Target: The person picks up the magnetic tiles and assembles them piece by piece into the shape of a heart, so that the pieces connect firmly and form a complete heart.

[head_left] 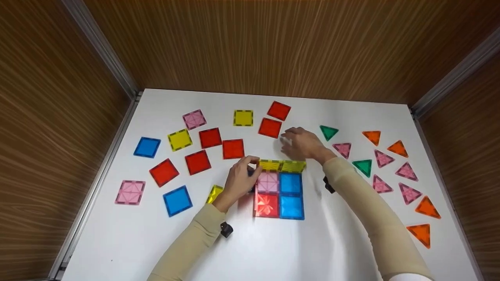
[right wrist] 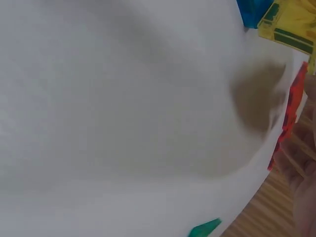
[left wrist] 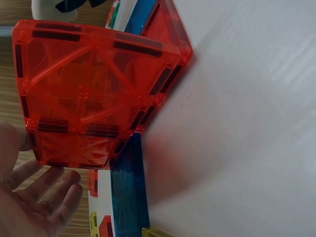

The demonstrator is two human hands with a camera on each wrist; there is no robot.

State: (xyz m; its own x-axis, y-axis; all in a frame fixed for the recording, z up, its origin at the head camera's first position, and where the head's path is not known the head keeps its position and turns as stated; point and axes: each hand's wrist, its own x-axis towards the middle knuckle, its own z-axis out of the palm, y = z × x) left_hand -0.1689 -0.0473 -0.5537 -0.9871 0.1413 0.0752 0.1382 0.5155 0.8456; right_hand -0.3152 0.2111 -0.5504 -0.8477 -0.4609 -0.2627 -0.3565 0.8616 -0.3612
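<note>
Clock centred on the tile build, 12 away from the person. Base sits flat mid-table (head_left: 265, 249), 2x2 square magnetic tiles: pink base tile (head_left: 268, 182) at 10-11, blue base tile (head_left: 290, 182) at 1-2, second blue base tile (head_left: 291, 207) at 4-5, red base tile (head_left: 266, 206) at 7-8. Two yellow wall tiles (head_left: 293, 166) stand side by side along the 12 edge. Red wall tile (left wrist: 98, 84) upright on the 9 side, large in the left wrist view; blue square (left wrist: 129, 192) shows at 6 in that view, can't tell if upright. Left hand (head_left: 242, 177) at 10, thumb and index at the corner where yellow meets the 9 side, other fingers loosely extended; contact hidden, can't tell if it grips or which tile. Right hand (head_left: 302, 142) at 1, past the yellow wall, fingers loosely extended, nothing held, fingertips just beside a loose red square (head_left: 270, 128). Second red square (head_left: 279, 111) right behind that, at 12. Remaining loose squares, in red, blue, pink, yellow, spread 9 to 11; one yellow square (head_left: 215, 194) at 9 half hidden by left hand. Triangles from 1 to nearly 4: two green, five pink, four orange, nearest green triangle (head_left: 329, 132) near right hand.
</note>
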